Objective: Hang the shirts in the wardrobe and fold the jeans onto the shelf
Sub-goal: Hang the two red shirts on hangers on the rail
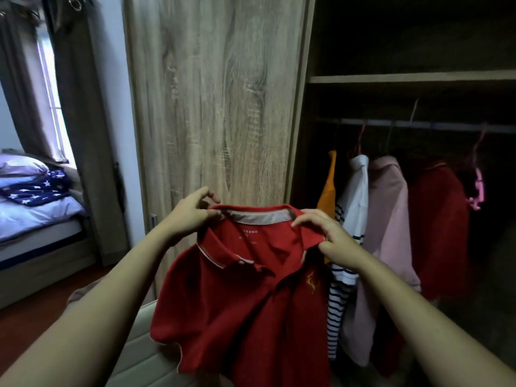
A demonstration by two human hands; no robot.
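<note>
Left hand point(192, 212) and right hand point(325, 233) pinch red polo shirt point(240, 297) collar, frame centre. Risk: no hanger visible inside; shirt may slide off rail point(418, 124), upper right.

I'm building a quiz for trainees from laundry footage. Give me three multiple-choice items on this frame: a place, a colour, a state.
1. Where does the orange shirt hang on the wardrobe's metal rail? A far right B far left C middle
2. The embroidered emblem on the red polo shirt is: A white B blue C yellow
3. The polo's collar is: A gripped by both hands B gripped by one hand C untouched
Answers: B, it hangs leftmost; C, yellow stitching on the chest; A, left hand and right hand both pinch it.
</note>
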